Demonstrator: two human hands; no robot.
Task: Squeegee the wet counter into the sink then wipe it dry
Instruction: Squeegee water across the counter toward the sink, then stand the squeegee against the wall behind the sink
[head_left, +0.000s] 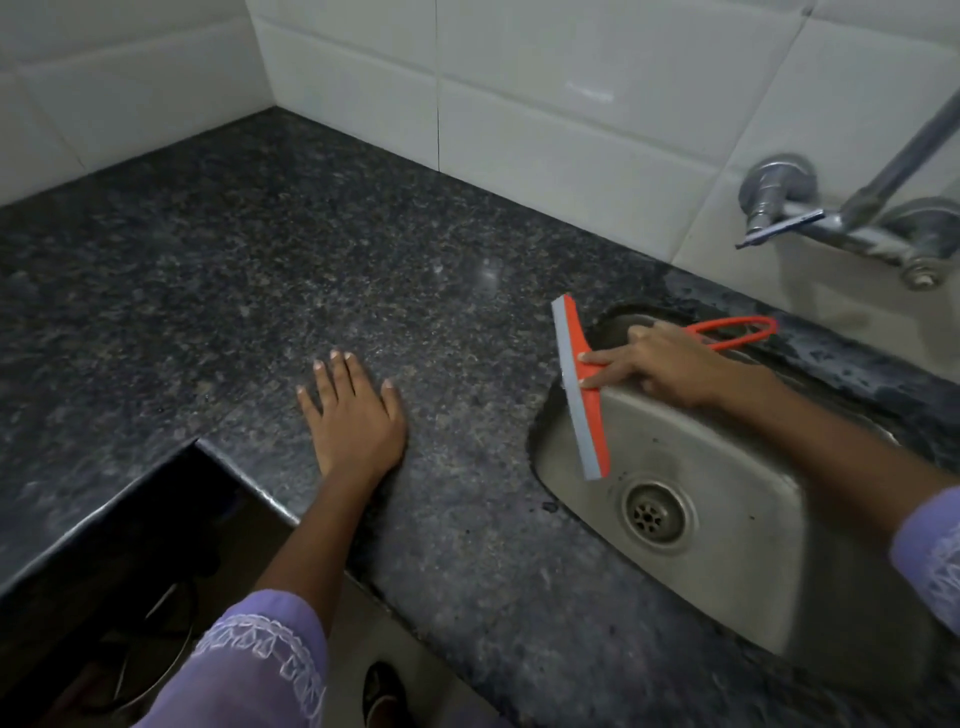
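Gripping squeegee (580, 387) — right hand (670, 366), over sink (727, 530)

Orange squeegee (584, 387) with seemingly grey blade, speckled dark counter (311, 270), lilac embroidered sleeve (260, 654).

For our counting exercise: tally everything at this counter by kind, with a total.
Hands: 2, left hand and right hand
Squeegee: 1
Sink: 1
Drain: 1
Tap: 1
Counter: 1
Total: 7
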